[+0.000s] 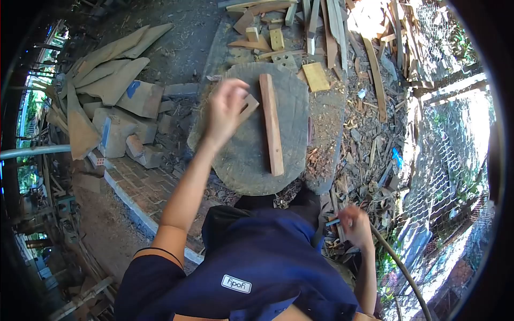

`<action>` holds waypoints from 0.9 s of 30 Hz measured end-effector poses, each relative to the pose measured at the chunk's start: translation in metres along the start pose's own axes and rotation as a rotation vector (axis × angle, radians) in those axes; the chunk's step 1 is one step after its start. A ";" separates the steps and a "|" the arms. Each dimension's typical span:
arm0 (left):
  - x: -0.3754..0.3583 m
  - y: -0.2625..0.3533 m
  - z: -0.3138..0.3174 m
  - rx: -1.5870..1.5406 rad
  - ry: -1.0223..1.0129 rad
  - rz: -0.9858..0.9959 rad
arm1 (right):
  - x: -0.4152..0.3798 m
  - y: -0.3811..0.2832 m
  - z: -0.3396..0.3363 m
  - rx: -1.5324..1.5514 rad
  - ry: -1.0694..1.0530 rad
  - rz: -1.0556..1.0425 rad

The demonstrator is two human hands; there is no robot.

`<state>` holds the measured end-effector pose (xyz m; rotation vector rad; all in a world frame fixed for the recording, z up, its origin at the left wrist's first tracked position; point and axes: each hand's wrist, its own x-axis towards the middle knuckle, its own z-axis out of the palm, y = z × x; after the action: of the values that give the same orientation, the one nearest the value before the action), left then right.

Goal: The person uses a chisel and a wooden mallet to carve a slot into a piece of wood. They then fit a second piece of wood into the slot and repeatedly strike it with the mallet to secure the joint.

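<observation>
My left hand [226, 109] is raised over the left side of a round wooden stump top, its fingers curled and smeared by motion. A small flat wooden block [249, 107] shows at the thumb side and appears gripped. Just right of it, a long squared wooden bar [271, 125] with small holes lies lengthwise on the stump [241, 155]. Low on the right, beside my body, my right hand [357, 226] is closed. A thin blue stick, like a pen [333, 221], pokes out from its fingers.
Beyond the stump lie several wood offcuts, a yellowish flat block [316, 77] and a holed block [285, 62]. Stacked boards [110, 80] and bricks [142, 152] stand at left. Wire mesh [439, 182] and a hose [401, 267] are at right, with wood scraps over the ground.
</observation>
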<state>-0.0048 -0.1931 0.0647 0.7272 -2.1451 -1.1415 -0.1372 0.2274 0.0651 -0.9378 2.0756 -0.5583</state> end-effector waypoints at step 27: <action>0.044 0.014 -0.129 -0.888 0.188 -0.140 | 0.171 -0.113 0.088 0.898 -0.013 0.012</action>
<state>0.0556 -0.2859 0.1457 0.5273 -1.2327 -1.8134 -0.0918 0.0177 0.0037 -0.3855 1.5356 -1.3141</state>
